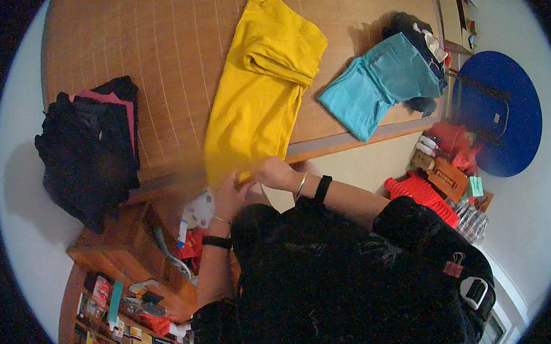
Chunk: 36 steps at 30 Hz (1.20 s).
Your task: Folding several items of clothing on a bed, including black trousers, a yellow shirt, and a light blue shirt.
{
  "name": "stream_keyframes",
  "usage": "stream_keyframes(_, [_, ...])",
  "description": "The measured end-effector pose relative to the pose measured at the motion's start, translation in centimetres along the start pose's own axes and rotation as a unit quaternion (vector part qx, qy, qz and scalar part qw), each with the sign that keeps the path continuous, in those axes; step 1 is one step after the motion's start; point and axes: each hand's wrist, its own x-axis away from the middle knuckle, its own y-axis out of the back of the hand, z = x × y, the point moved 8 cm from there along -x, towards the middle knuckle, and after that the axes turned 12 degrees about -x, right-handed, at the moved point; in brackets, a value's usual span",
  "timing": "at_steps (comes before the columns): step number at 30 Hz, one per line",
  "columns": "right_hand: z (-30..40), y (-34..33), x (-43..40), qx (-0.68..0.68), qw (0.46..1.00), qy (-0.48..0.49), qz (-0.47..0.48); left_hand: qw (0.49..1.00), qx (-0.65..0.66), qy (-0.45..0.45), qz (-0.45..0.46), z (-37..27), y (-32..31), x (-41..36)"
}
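A yellow garment lies lengthwise in front of me, its far part doubled back in a loose roll. The near end comes to the edge of a brown mat-covered surface. My left hand grips the left side of that near end, slightly blurred. Close beside it, my right hand has its fingers curled on the right side of the same end. The fingertips of both hands are partly hidden by cloth and by each other.
To the right lies a folded teal garment against dark clothes. A pile of dark clothes sits at the left edge. Below are a wooden cabinet and shelves of small items. A red basket and blue round object stand right.
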Motion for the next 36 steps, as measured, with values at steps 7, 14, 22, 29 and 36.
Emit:
stream_keyframes(7, [2.7,3.8,2.2,-0.056,0.991,0.056,-0.106,0.98,-0.11,-0.006,-0.167,-0.3,2.4,-0.1])
stream_keyframes(14, [3.6,5.7,5.6,-0.104,0.987,0.046,-0.113,0.973,-0.187,-0.007,-0.134,4.7,2.2,-0.2])
stream_keyframes(22, [3.2,5.4,8.1,-0.087,0.987,0.054,-0.124,0.952,-0.28,-0.09,-0.089,-0.8,8.1,2.1])
stream_keyframes(29, [-1.8,6.4,7.5,-0.271,0.946,-0.037,-0.172,0.989,-0.126,0.079,0.014,-0.5,9.3,-1.8])
stream_keyframes(36, [-10.8,11.3,4.4,-0.418,0.828,-0.187,-0.322,0.995,0.073,0.02,-0.071,3.0,7.3,-14.4])
